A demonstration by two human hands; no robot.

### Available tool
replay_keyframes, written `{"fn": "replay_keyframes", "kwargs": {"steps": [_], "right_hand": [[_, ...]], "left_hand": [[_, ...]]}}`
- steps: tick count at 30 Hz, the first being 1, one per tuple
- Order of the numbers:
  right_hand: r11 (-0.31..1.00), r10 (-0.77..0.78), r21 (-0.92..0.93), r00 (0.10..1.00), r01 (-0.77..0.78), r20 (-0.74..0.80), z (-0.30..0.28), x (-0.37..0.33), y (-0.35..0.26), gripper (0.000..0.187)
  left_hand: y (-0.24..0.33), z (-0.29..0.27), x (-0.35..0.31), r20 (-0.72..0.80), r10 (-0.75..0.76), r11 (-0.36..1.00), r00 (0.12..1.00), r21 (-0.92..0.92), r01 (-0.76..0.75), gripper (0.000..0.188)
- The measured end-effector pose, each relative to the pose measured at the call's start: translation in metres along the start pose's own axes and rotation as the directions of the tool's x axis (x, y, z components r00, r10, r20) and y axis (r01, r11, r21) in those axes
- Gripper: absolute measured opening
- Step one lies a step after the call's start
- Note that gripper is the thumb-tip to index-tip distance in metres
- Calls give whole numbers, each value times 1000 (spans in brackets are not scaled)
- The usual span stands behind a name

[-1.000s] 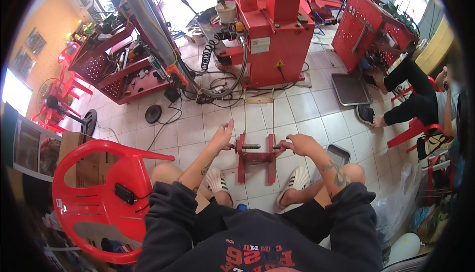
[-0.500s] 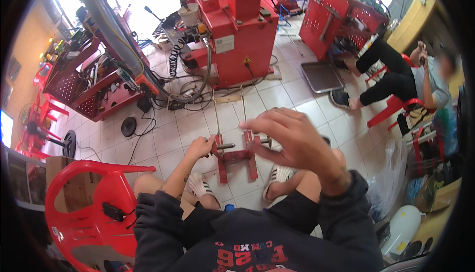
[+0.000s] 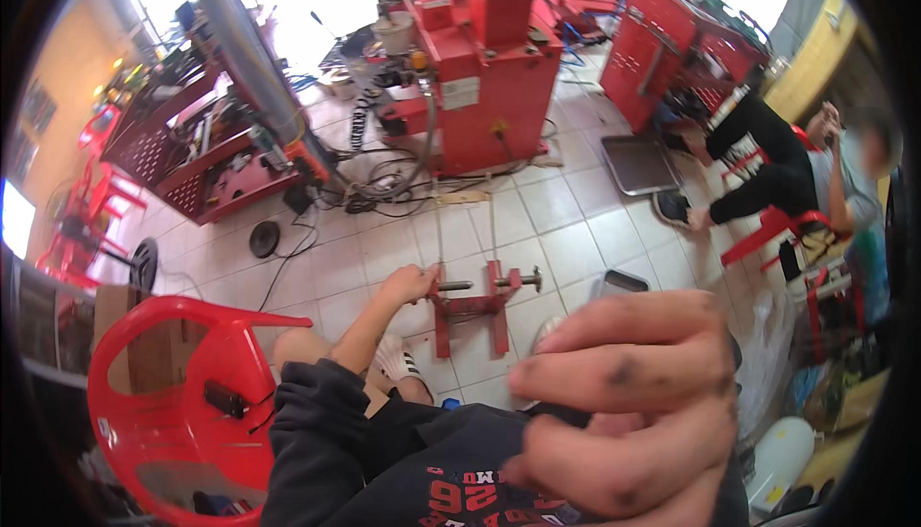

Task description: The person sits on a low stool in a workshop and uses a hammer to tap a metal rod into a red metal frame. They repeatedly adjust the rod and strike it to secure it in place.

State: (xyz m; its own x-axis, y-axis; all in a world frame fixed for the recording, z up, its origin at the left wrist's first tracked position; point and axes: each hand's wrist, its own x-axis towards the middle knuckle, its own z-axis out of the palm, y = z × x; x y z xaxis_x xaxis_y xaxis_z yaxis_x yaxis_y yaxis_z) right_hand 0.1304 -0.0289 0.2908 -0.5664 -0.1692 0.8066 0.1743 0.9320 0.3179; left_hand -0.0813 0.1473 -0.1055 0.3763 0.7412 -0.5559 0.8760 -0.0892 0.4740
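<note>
On the tiled floor in front of me stands a red metal stand (image 3: 472, 306) with two uprights and a crossbar. A metal rod (image 3: 457, 286) points inward from its left upright, and a threaded spindle (image 3: 521, 281) with a round end passes through the right one. My left hand (image 3: 411, 283) is closed around the outer side of the left upright; its grip hides what lies under the fingers. Raised large before my chest is my right hand (image 3: 633, 383), away from the stand. Its fingers are loosely bent and apart, dark-smudged, with nothing visible between them.
A red plastic chair (image 3: 173, 412) with a dark object on it stands at my left. Ahead are a red machine (image 3: 499, 95), cables and a red tool cart (image 3: 206, 158). A grey tray (image 3: 641, 164) lies near a seated person (image 3: 835, 172); a small tray (image 3: 622, 283) lies closer.
My right hand has moved from over the stand's right side back toward me, uncovering the spindle. My left hand stays at the left upright. The view has shifted slightly.
</note>
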Motion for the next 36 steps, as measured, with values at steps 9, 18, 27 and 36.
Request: {"fn": "replay_keyframes", "kwargs": {"steps": [9, 18, 27, 36], "right_hand": [[883, 444, -27, 813, -469, 377, 22, -12, -24, 27], [329, 819, -449, 14, -831, 573, 136, -282, -15, 38], [403, 765, -508, -24, -762, 643, 220, -330, -39, 29], [383, 738, -530, -95, -756, 668, 216, -314, -28, 38]], "left_hand": [[12, -3, -5, -68, 151, 988, 986, -26, -153, 59], [11, 4, -12, -99, 167, 970, 981, -160, -181, 54], [6, 6, -15, -12, 144, 923, 990, -359, -138, 54], [-1, 2, -13, 59, 6, 933, 998, -361, 15, 68]]}}
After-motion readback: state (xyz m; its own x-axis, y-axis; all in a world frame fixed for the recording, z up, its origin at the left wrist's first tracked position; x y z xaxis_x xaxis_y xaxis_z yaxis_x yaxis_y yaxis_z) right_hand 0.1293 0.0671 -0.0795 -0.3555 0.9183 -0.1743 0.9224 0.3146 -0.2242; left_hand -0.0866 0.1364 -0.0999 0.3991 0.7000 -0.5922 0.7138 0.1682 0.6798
